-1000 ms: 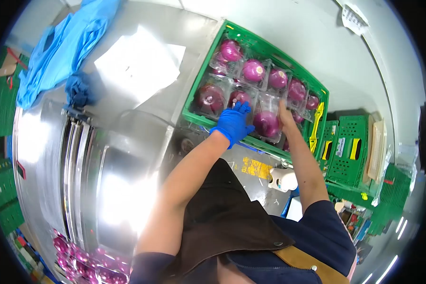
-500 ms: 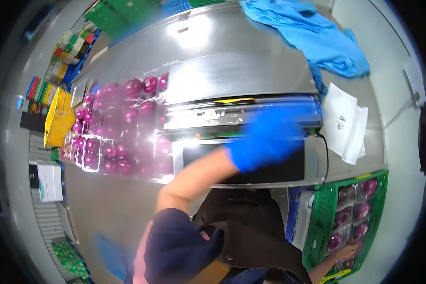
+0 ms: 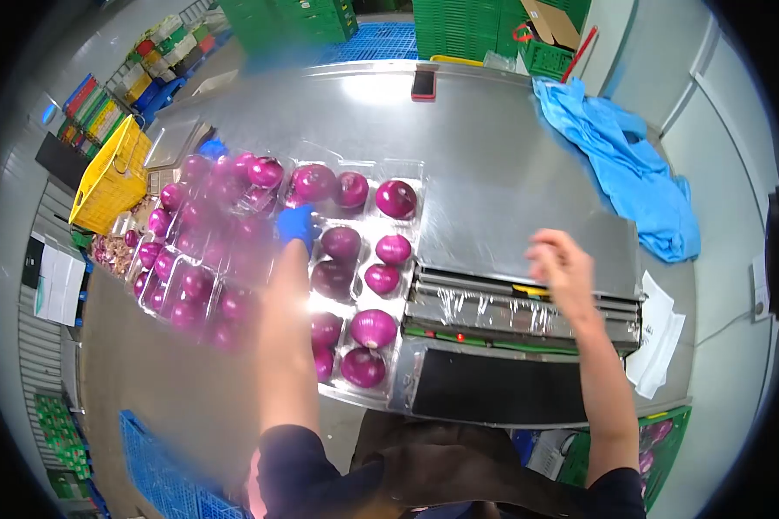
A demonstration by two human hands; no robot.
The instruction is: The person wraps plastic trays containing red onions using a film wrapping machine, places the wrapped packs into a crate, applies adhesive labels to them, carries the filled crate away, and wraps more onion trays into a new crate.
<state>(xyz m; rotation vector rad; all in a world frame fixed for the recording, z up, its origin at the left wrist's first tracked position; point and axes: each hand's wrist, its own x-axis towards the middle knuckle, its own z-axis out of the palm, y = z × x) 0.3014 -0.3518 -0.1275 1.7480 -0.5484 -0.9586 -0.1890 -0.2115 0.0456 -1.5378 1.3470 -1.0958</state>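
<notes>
My left hand point(image 3: 295, 227), in a blue glove, is at the clear plastic trays of red onions on the metal table, next to a red onion point(image 3: 340, 243). Its fingers are partly hidden, and whether it grips anything is unclear. My bare right hand point(image 3: 563, 264) is raised over the wrapping machine point(image 3: 511, 316), its fingers curled, with nothing visible in them. Several onions sit in pairs in the trays, among them a large one point(image 3: 373, 329) near the machine.
A blue plastic garment point(image 3: 619, 164) and white paper point(image 3: 658, 333) lie on the right. A phone point(image 3: 423, 85) rests at the table's far edge. A yellow crate point(image 3: 112, 177) stands at the left. The green crate of onions point(image 3: 671, 450) is at the lower right.
The view has swung from the green crate to the table. My left hand has left the crate, passed over the machine and reached the onion trays. My right hand has come up out of the crate.
</notes>
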